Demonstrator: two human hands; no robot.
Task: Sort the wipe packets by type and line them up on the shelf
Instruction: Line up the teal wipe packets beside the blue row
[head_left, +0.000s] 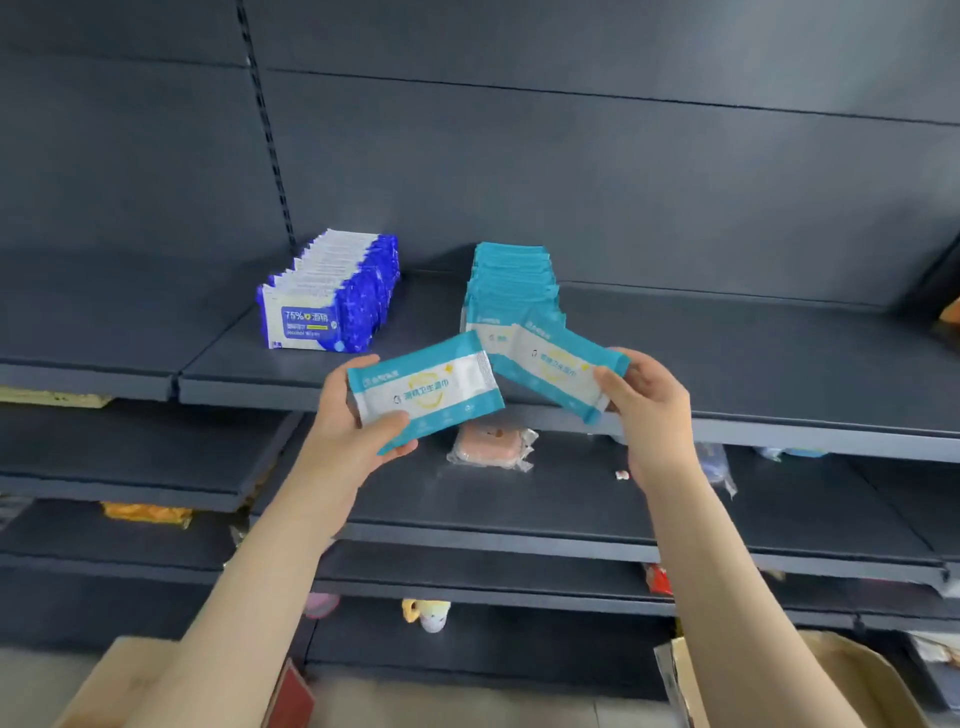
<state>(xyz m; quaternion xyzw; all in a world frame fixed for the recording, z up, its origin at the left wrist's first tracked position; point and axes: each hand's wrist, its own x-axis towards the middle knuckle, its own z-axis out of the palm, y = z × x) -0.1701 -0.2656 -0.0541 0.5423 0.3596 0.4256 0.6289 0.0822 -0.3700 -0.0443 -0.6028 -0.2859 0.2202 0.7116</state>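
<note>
While left hand (353, 418) grips teal packet (426, 387) at shelf (753, 364) edge, right hand (655, 410) pinches second teal packet (557, 364) before teal row (511, 280); shelf continues rightward.

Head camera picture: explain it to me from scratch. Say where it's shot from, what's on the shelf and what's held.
No machine here: a person works with bare hands, and one camera worn on the head looks forward and down at them. On the dark shelf are two rows of wipe packets, apart: a dark blue row to the left, a teal row to the right. The left hand grips a teal packet; the right hand grips a second teal packet just in front of the teal row. A pink wrapped item lies on the shelf below.
</note>
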